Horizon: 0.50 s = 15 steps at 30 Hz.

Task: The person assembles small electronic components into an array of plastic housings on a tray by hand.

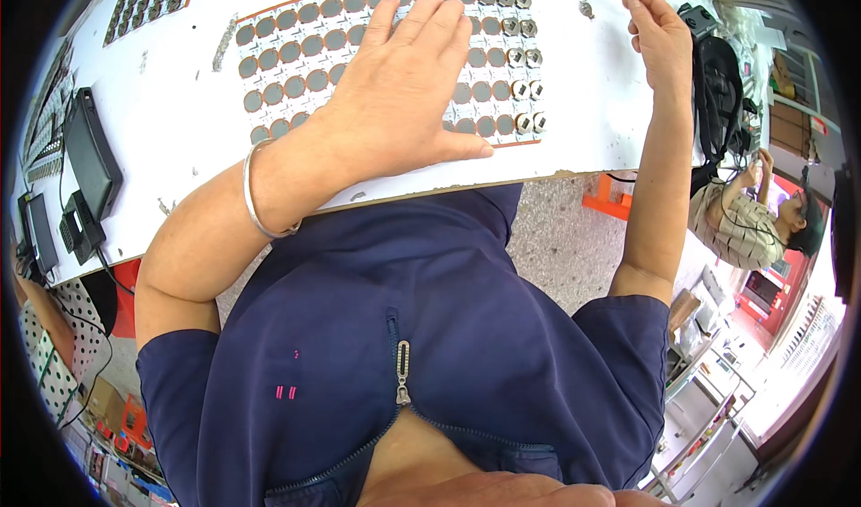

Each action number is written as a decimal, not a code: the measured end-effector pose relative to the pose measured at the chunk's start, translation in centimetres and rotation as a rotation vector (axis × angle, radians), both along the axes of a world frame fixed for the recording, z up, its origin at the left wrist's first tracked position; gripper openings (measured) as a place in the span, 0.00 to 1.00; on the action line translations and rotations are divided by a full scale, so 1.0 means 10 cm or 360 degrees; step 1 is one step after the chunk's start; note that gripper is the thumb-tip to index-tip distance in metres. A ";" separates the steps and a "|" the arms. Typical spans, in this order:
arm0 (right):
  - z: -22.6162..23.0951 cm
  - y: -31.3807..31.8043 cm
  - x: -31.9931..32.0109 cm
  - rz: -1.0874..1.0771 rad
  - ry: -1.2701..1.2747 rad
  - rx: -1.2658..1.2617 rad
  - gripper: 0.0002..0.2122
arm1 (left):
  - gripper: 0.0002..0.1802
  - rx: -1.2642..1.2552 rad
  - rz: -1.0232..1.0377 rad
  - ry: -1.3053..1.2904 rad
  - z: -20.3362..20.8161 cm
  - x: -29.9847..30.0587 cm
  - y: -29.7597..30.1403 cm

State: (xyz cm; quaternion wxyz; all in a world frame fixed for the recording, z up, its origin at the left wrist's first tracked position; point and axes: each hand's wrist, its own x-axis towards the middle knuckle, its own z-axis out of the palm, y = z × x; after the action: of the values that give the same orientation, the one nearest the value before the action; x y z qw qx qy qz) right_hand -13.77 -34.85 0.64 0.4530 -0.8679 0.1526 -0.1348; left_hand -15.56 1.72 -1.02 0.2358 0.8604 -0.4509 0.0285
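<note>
The panel of round circuit boards [312, 39] is lying on the white bench [583, 94], directly beneath the left hand [399, 94] and to the left of the right hand [662, 36]. Its long axis is running left to right across the person's front, its upper edge rising slightly toward the right, and its lower right portion is sitting close to the near edge of the bench.

The left hand is plainly the nearer one — it is spreading palm down over the middle of the panel, fingers pointing to the far edge and thumb reaching toward the near right corner. It is not gripping anything visible; contact under the palm is staying hidden from view.

The hands are standing well apart. The right hand is hanging beyond the panel's right end, its fingers curling loosely; whether it is holding anything small, this view is not showing. A black strapped item [716, 85] is lying just beside it.

Silver metal clips [516, 57] are occupying the right-end columns — the side facing the right hand — while the visible grey discs farther left are showing bare faces
</note>
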 end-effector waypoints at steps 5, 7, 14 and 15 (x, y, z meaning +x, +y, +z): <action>-0.04 -0.01 -0.10 0.0170 0.0271 -0.0338 0.13 | 0.60 0.0029 0.0000 0.0017 0.02 0.00 0.01; -0.09 0.03 -0.15 0.0312 0.0168 -0.0496 0.13 | 0.60 0.0015 -0.0008 0.0021 0.00 0.01 0.00; -0.13 0.30 -0.09 0.0403 0.0009 -0.0911 0.11 | 0.61 0.0031 -0.0008 -0.0021 0.03 0.01 0.02; -0.14 0.32 -0.09 0.0397 -0.0003 -0.0911 0.11 | 0.61 0.0056 -0.0016 0.0005 0.03 0.02 0.02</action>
State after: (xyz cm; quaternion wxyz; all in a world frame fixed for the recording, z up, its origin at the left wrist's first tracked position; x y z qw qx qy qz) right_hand -14.70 -31.70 -0.74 0.2034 -0.9722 0.0002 -0.1163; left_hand -15.40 1.93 -0.68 0.2215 0.8621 -0.4554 0.0181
